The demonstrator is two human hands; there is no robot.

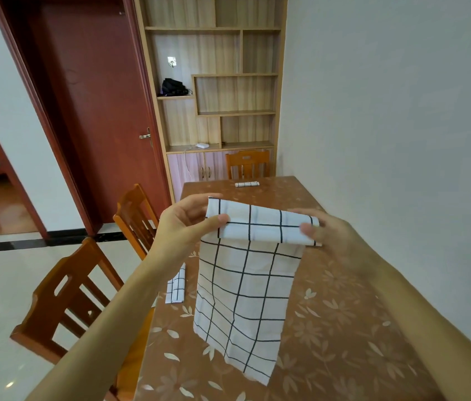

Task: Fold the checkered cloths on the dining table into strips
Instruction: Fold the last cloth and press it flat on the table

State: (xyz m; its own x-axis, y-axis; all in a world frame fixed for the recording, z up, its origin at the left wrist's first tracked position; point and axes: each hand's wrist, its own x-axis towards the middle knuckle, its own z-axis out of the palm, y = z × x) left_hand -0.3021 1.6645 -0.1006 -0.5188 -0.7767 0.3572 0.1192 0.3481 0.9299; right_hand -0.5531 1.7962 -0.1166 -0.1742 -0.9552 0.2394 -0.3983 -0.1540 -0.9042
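**Entry: checkered cloth, mid-fold, held up over the dining table**

**Principal item.** White checkered cloth (243,299) with a black grid, lifted above the dining table (335,328). Its top edge is turned over into a narrow band stretched between the two hands. The larger part hangs loose below. I cannot tell whether the low corner touches the tabletop.

**Left hand** (188,221). Pinches the left end of the band, thumb in front, fingers behind.

**Right hand** (332,235). Blurred, but it grips the right end of the band with the thumb laid on the front.

**Completed pieces.** One far strip (246,184) lies at the far end of the table. One near strip (177,285) lies by the left edge, partly hidden by the left forearm.

**Step in hand.** By my reading, this is an early turn of the fold, as most of the cloth is not yet taken up.

**Next move calls for.** Likely turning the band over again at the same width, with both ends kept level so the grid lines stay square. The loose drape may skew.

**Surroundings.** Wooden chairs (63,302), shelf unit (214,82), red-brown door (98,111).
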